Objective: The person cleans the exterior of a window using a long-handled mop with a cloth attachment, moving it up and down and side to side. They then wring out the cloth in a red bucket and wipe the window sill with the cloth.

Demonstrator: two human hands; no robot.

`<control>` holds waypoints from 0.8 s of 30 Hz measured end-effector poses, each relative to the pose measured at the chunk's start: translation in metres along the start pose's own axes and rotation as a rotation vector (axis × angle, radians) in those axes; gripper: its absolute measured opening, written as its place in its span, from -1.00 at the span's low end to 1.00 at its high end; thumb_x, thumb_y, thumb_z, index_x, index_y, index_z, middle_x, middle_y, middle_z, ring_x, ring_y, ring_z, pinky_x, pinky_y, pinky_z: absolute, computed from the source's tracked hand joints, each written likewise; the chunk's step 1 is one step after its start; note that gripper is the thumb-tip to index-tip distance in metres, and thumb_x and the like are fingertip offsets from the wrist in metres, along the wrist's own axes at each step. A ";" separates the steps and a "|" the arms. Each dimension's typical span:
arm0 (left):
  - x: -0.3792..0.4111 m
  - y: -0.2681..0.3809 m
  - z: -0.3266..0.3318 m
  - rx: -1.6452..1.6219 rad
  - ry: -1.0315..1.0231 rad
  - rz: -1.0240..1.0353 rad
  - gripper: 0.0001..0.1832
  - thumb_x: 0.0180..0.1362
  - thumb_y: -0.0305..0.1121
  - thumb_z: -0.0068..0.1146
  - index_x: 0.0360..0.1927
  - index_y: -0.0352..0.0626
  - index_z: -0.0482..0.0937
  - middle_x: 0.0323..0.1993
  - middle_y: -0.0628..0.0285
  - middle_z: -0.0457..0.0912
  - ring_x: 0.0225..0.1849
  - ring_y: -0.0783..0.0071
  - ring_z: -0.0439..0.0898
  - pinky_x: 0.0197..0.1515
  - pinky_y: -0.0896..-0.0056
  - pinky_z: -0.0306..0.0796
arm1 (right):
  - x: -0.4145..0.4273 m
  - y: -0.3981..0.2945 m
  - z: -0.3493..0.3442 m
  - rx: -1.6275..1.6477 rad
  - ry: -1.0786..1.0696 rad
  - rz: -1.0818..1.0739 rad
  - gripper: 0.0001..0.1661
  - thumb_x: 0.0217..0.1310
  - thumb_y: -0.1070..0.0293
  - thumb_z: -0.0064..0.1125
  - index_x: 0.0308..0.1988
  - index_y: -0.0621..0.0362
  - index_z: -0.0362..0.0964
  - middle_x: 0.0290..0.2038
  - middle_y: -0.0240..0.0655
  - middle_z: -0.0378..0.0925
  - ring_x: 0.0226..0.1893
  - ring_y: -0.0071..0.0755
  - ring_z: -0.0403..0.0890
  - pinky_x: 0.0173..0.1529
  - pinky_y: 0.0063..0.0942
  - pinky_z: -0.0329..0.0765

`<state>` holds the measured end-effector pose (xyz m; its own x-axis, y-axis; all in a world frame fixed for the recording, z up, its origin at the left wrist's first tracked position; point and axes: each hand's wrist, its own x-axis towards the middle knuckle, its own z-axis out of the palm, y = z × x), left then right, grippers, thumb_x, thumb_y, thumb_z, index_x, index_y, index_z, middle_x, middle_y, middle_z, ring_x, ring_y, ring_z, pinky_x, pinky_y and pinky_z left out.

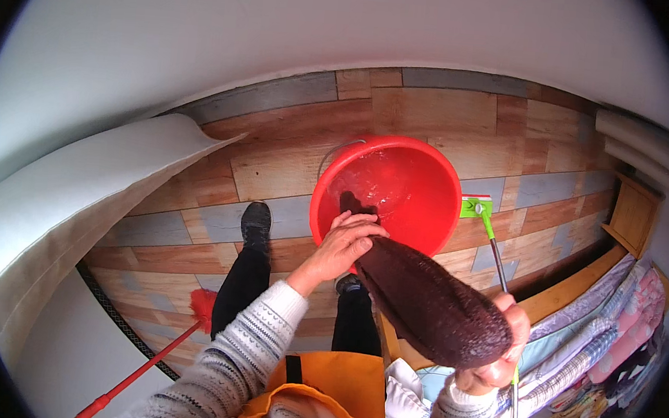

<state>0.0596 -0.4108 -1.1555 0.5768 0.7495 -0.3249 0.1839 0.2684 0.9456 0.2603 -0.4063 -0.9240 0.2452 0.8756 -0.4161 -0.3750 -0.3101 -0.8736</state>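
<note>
A dark brown wet cloth [433,302] stretches between my two hands over the near rim of a red plastic bucket [440,217]. My right hand [503,346] grips the cloth's bunched far end, to the right of the bucket. At the near left of the bucket's mouth, my left hand [348,242] lies on the cloth's other end with its fingers slightly bent; whether they close on it is unclear. Part of the cloth hangs inside the bucket, where water glistens.
A green-headed squeegee or mop [477,207] stands right of the bucket. A red-handled broom or duster [140,359] lies at lower left. Folded bedding [571,345] fills a wooden-framed bed at right. A curled white sheet [108,162] stands at left, on a wood-patterned floor [291,164].
</note>
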 end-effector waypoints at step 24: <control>0.004 -0.008 0.046 -1.707 0.502 -0.516 -0.39 0.36 0.19 -0.08 0.26 -0.02 0.44 0.17 0.19 0.56 0.13 0.23 0.55 0.25 0.08 0.41 | 0.020 0.187 -0.012 -0.699 -0.053 -0.052 -0.57 -0.09 0.55 0.36 -0.12 0.31 0.48 0.24 -0.07 0.37 0.15 -0.02 0.48 0.21 -0.23 0.44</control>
<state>0.0972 -0.4380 -1.1631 0.4119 0.4061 -0.8157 -0.8446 0.5062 -0.1745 0.2057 -0.4514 -1.0982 0.1967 0.9070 -0.3723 0.3025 -0.4174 -0.8569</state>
